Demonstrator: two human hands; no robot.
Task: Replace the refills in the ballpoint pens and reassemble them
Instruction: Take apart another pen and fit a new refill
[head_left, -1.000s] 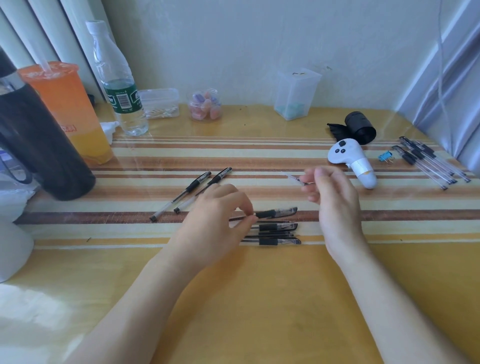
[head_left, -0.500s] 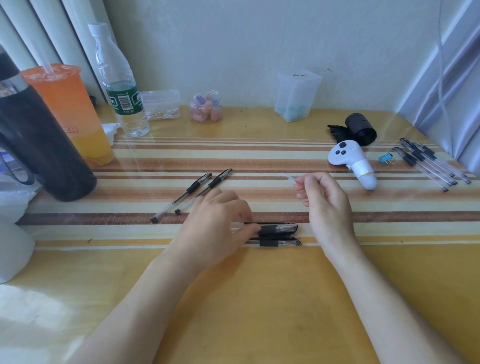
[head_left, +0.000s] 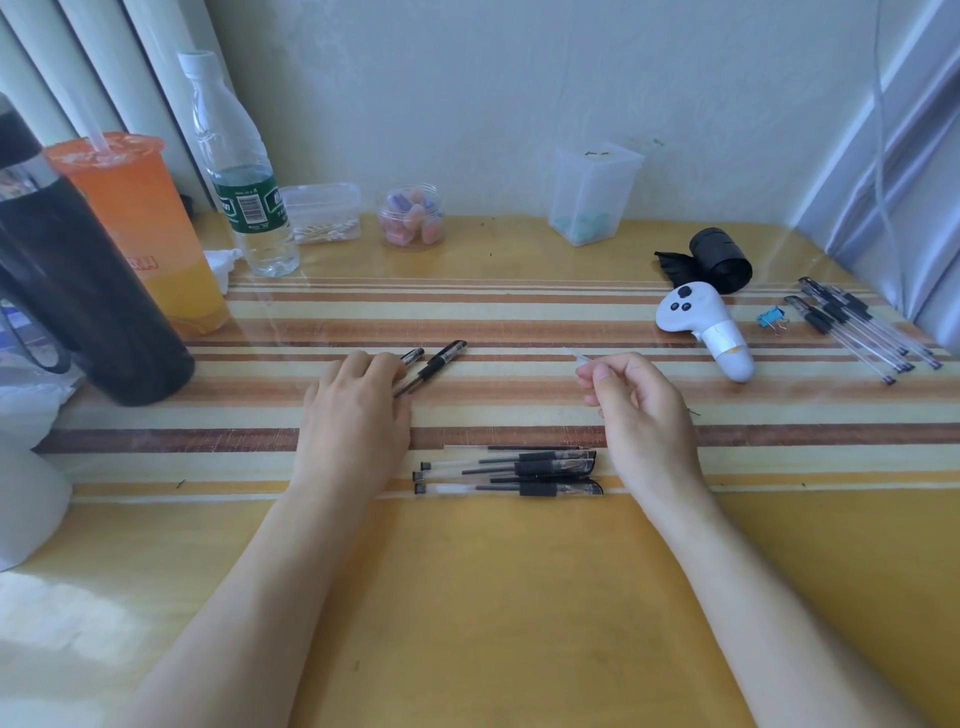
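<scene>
Yellow striped table (head_left: 519, 597), pale wall (head_left: 467, 93), curtains (head_left: 893, 156) flanking

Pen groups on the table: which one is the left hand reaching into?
The two pens lying slanted on the stripes, under the left hand. The row of pens lies nearer the person, and the bundle of pens far right; both untouched.

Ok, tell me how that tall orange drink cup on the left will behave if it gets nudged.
The orange cup is tall and narrows toward its base, so it probably tips more readily than it slides. It looks nearly full, so likely heavy. A straw pierces its sealed top, so a knock may leak there. The black flask close beside it might stop a leftward fall.
</scene>
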